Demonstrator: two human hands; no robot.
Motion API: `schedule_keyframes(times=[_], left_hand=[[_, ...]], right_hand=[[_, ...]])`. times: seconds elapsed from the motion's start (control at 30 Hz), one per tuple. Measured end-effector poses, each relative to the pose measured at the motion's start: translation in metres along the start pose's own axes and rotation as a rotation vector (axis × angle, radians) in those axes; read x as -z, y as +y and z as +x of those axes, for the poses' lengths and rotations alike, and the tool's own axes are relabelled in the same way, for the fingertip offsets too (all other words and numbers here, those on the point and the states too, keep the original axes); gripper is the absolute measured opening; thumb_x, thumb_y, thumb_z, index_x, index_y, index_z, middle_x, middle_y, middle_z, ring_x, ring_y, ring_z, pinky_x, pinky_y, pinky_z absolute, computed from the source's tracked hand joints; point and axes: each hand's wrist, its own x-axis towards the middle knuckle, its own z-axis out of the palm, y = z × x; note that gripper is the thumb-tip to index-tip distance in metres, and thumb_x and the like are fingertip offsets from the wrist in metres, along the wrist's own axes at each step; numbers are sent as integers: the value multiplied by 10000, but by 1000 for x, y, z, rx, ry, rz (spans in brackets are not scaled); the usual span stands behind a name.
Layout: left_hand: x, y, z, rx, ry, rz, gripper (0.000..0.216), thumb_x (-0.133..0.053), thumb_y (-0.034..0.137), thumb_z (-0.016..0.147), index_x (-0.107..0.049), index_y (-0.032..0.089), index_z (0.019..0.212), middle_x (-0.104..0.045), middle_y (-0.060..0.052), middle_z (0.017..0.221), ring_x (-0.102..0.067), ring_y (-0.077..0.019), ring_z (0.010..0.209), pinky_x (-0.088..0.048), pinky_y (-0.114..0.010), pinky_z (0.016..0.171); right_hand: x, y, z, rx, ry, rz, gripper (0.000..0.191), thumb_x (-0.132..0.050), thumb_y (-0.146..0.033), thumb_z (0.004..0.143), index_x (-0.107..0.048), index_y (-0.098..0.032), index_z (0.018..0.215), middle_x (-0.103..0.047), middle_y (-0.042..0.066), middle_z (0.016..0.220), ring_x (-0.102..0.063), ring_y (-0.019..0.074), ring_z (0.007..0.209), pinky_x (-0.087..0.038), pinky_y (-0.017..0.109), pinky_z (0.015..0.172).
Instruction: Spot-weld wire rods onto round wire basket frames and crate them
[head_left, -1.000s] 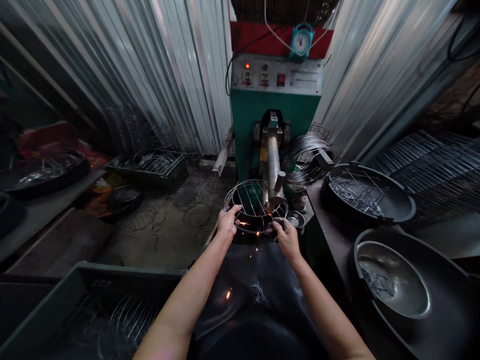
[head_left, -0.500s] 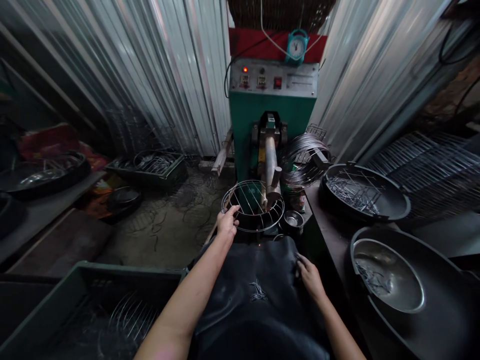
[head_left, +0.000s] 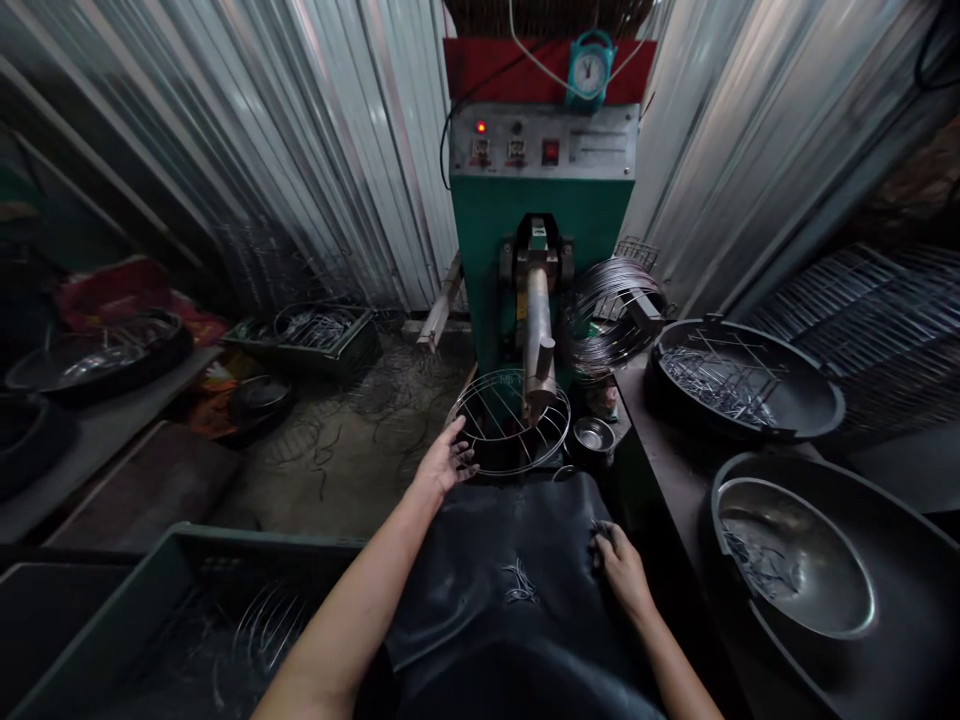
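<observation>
A round wire basket frame (head_left: pixel 510 425) hangs on the horizontal metal arm (head_left: pixel 538 330) of a green welding machine (head_left: pixel 536 215). My left hand (head_left: pixel 448 460) is at the frame's near left rim, fingers spread and touching or just off the wire. My right hand (head_left: pixel 619 565) rests low on the dark apron (head_left: pixel 510 580) over my lap, fingers curled against the fabric, holding nothing I can make out.
Black tubs with short wire pieces (head_left: pixel 742 385) and a steel bowl (head_left: pixel 799 565) stand on the bench at right. A wire coil (head_left: pixel 611 310) hangs beside the machine. A small metal cup (head_left: pixel 592 435) sits near the frame. A green crate of wire parts (head_left: pixel 202 620) lies at lower left.
My right hand let go of the frame and dropped to the apron. The sparks stopped. My left hand's grip on the rim opened to spread fingers.
</observation>
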Motion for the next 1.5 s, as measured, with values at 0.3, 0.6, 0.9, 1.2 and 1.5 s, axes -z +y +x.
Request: schedule_keyframes(times=[0.3, 0.6, 0.9, 1.2, 1.5], left_hand=[[2, 29, 28, 66, -154, -10, 302, -697, 149, 561, -398, 172, 603, -339, 92, 449, -232, -10, 330, -197, -126, 334], [-13, -4, -9, -342, 16, -47, 435, -727, 229, 428, -405, 195, 720, -278, 121, 504, -205, -13, 373, -136, -140, 339], [-15, -12, -17, -382, 28, -141, 495, -727, 239, 438, -404, 205, 812, -331, 110, 566, -222, -11, 390, -127, -148, 353], [-8, -13, -26, -370, 39, -190, 496, -753, 262, 453, -398, 203, 794, -292, 117, 546, -205, -11, 392, -137, -152, 357], [-10, -16, -29, -358, 16, -192, 511, -763, 244, 437, -406, 202, 801, -296, 117, 551, -218, -11, 392, -139, -147, 356]], right_hand=[[1, -7, 8, -139, -3, 89, 288, -577, -430, 658, -539, -191, 815, -570, -27, 533, -495, 133, 402, -355, 235, 376], [-55, -135, 12, 364, -138, 250, 189, -512, -376, 812, -556, -204, 878, -654, 36, 832, -606, 150, 662, -469, 269, 622], [-80, -126, 26, 443, -167, -90, 150, -468, -326, 804, -559, -207, 793, -630, 12, 641, -578, 160, 567, -443, 256, 550], [-78, -144, 17, 368, -223, 40, 168, -489, -351, 807, -547, -194, 815, -633, 14, 661, -571, 142, 524, -460, 257, 541], [-68, -145, 15, 431, -279, 13, 169, -479, -341, 832, -552, -190, 859, -623, 12, 697, -573, 135, 573, -452, 248, 572]])
